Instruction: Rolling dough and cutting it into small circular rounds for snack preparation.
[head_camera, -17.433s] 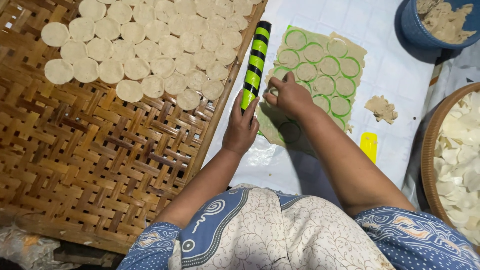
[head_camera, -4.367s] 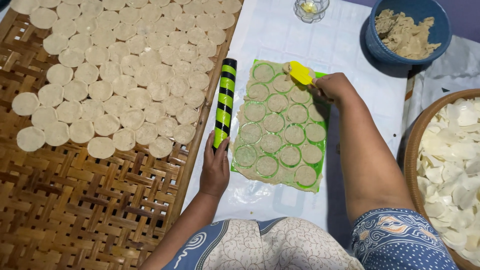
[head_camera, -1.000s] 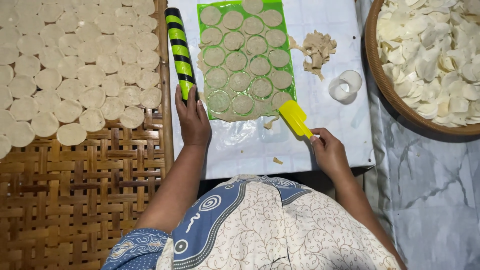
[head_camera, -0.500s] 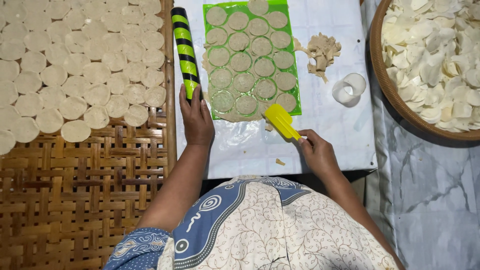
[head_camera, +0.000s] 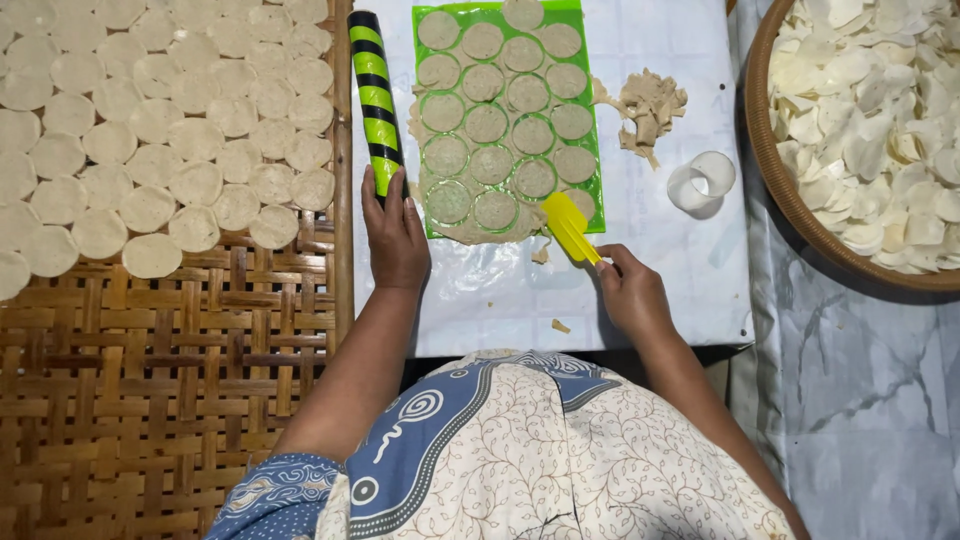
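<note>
In the centre of the frame, the left hand (head_camera: 395, 240) has its fingers closed around the lower end of a green and black striped rolling pin (head_camera: 374, 100), which lies along the left edge of the white counter (head_camera: 650, 270). The right hand (head_camera: 630, 295) grips the handle of a yellow plastic scraper (head_camera: 570, 227); its blade touches the lower right corner of the green mat with round-cut dough sheet (head_camera: 500, 120). At the left, a woven bamboo tray (head_camera: 170, 380) carries many pale dough discs (head_camera: 150, 130).
</note>
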